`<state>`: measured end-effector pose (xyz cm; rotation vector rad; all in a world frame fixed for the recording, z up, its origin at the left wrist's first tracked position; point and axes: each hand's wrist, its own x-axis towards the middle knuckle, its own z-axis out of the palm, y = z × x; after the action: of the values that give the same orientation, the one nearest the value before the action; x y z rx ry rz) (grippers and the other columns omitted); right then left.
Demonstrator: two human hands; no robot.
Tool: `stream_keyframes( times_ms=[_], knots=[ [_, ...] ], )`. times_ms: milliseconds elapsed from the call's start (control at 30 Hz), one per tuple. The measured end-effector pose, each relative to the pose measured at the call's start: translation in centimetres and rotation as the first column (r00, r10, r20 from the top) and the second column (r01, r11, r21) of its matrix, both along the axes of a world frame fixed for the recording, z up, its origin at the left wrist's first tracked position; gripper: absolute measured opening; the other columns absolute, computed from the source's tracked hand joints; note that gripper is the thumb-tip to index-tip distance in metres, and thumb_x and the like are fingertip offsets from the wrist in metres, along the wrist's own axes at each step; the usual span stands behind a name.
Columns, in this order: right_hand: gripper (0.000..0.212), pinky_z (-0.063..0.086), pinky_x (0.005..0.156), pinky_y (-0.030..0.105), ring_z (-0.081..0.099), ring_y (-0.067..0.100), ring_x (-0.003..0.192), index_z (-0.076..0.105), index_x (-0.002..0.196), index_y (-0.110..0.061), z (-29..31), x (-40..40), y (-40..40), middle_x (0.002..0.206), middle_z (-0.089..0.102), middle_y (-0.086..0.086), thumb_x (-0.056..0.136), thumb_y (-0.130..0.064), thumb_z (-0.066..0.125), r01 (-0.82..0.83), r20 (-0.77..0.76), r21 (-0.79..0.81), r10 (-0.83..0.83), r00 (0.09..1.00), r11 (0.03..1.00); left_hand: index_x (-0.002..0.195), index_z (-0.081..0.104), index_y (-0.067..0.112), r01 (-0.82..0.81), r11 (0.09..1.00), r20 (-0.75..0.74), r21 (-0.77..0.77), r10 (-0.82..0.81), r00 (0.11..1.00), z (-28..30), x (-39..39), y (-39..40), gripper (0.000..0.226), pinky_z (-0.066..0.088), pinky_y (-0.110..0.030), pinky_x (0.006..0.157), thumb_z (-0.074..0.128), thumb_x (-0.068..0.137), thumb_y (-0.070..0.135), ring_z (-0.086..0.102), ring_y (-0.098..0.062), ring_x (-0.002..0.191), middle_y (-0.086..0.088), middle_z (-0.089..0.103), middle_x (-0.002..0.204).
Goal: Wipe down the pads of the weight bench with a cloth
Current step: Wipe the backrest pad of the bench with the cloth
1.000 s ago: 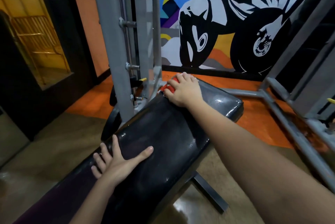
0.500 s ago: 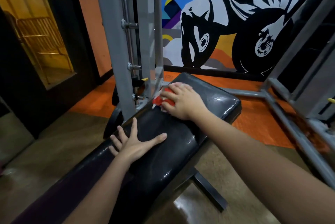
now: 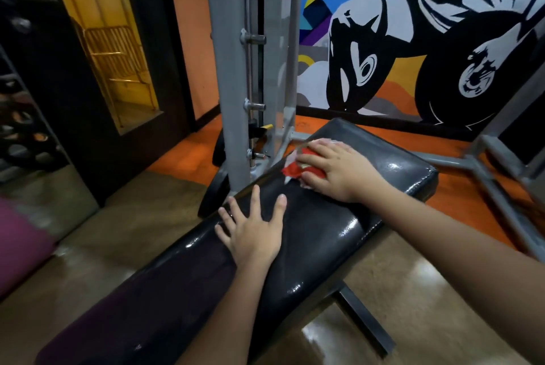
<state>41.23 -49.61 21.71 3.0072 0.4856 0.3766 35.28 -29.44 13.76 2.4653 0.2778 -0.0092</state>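
Right hand (image 3: pixel 339 171) palm-down on red-and-white cloth (image 3: pixel 298 168), fingers curled over it, grip pressing cloth onto black bench (image 3: pixel 324 234) pad near pad's left edge, beside grey rack upright (image 3: pixel 228 69). Left hand (image 3: pixel 253 232) flat on pad, fingers spread straight, grip apart, holding nothing, fingertips at left edge. Bare glossy pad right of cloth out to far rounded end. Tan floor (image 3: pixel 132 223) open left of bench; grey frame rail (image 3: pixel 501 205) right, well apart.
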Motion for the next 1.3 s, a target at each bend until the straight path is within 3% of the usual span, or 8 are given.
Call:
stream_keyframes(
  times_ms=[233, 367, 500, 667, 800, 933, 1133, 1300],
  knots=[
    [0.062, 0.014, 0.122, 0.052, 0.018, 0.031, 0.152, 0.041, 0.15, -0.04, 0.8, 4.9, 0.6, 0.164, 0.029, 0.007, 0.096, -0.065, 0.021, 0.336, 0.007, -0.002, -0.336, 0.942, 0.942, 0.151, 0.002, 0.056, 0.024, 0.999, -0.046, -0.04, -0.025, 0.999, 0.2, 0.5, 0.2, 0.087, -0.007, -0.054, 0.121, 0.013, 0.074, 0.094, -0.015, -0.028, 0.152, -0.002, -0.008, 0.167],
    [0.072, 0.016, 0.12, 0.053, 0.024, 0.031, 0.15, 0.045, 0.148, -0.038, -1.8, 1.3, 5.4, 0.161, 0.036, 0.007, 0.089, -0.065, 0.012, 0.144, -0.011, -0.067, -0.145, 0.989, 0.987, 0.15, -0.001, 0.058, 0.021, 0.999, -0.084, -0.029, -0.023, 0.996, 0.4, 0.8, 0.2, 0.084, -0.007, -0.053, 0.121, 0.014, 0.075, 0.093, -0.015, -0.027, 0.152, -0.001, -0.009, 0.167],
    [0.054, 0.019, 0.123, 0.048, 0.032, 0.028, 0.149, 0.053, 0.144, -0.037, -2.7, -3.2, 3.8, 0.158, 0.042, 0.006, 0.098, -0.055, 0.029, -0.051, 0.016, 0.057, 0.05, 0.999, 0.997, 0.149, -0.005, 0.059, 0.047, 0.998, -0.138, -0.042, -0.053, 0.989, 0.8, 0.8, 0.6, 0.083, -0.009, -0.052, 0.121, 0.017, 0.076, 0.092, -0.018, -0.027, 0.152, 0.0, -0.013, 0.166],
    [0.07, 0.017, 0.125, 0.044, 0.023, 0.023, 0.153, 0.042, 0.15, -0.04, 1.1, 0.7, -2.5, 0.164, 0.032, 0.001, 0.089, -0.062, 0.012, 0.126, -0.019, 0.057, -0.125, 0.992, 0.99, 0.147, -0.01, 0.059, 0.078, 0.994, -0.155, -0.08, -0.089, 0.984, 1.0, 0.9, 0.8, 0.078, -0.011, -0.053, 0.12, 0.02, 0.081, 0.087, -0.022, -0.027, 0.151, -0.001, -0.018, 0.165],
    [0.058, 0.013, 0.123, 0.053, 0.017, 0.029, 0.153, 0.041, 0.149, -0.04, 0.9, 4.6, -0.4, 0.165, 0.027, 0.006, 0.098, -0.057, 0.022, 0.329, -0.023, 0.046, -0.328, 0.944, 0.943, 0.147, -0.01, 0.059, 0.088, 0.991, -0.167, -0.097, -0.104, 0.981, 1.1, 1.0, 0.9, 0.074, -0.013, -0.052, 0.119, 0.02, 0.084, 0.084, -0.025, -0.026, 0.15, -0.001, -0.02, 0.165],
    [0.062, 0.008, 0.122, 0.058, 0.015, 0.031, 0.154, 0.041, 0.15, -0.039, -1.0, 3.1, 5.2, 0.165, 0.027, 0.007, 0.097, -0.065, 0.021, 0.239, -0.04, -0.036, -0.24, 0.97, 0.97, 0.147, -0.008, 0.06, 0.083, 0.992, -0.176, -0.096, -0.099, 0.979, 1.0, 1.1, 0.9, 0.071, -0.013, -0.052, 0.119, 0.02, 0.086, 0.083, -0.024, -0.025, 0.15, 0.0, -0.019, 0.165],
    [0.065, 0.01, 0.125, 0.045, 0.022, 0.024, 0.153, 0.045, 0.147, -0.045, -1.9, -2.0, 3.6, 0.163, 0.033, 0.001, 0.091, -0.064, 0.018, -0.024, -0.037, 0.014, 0.025, 0.999, 1.0, 0.146, -0.01, 0.06, 0.065, 0.994, -0.201, -0.09, -0.082, 0.976, 1.0, 1.4, 1.1, 0.053, -0.011, -0.052, 0.12, 0.014, 0.099, 0.063, -0.02, -0.025, 0.151, 0.002, -0.017, 0.166],
    [0.059, 0.013, 0.125, 0.049, 0.019, 0.026, 0.153, 0.04, 0.149, -0.043, 1.3, 3.4, -1.5, 0.165, 0.029, 0.002, 0.096, -0.06, 0.022, 0.188, -0.052, 0.043, -0.186, 0.981, 0.981, 0.147, -0.01, 0.06, 0.085, 0.992, -0.191, -0.092, -0.101, 0.976, 0.8, 1.4, 1.2, 0.056, -0.012, -0.052, 0.12, 0.013, 0.097, 0.066, -0.022, -0.026, 0.151, 0.001, -0.018, 0.165]
  ],
)
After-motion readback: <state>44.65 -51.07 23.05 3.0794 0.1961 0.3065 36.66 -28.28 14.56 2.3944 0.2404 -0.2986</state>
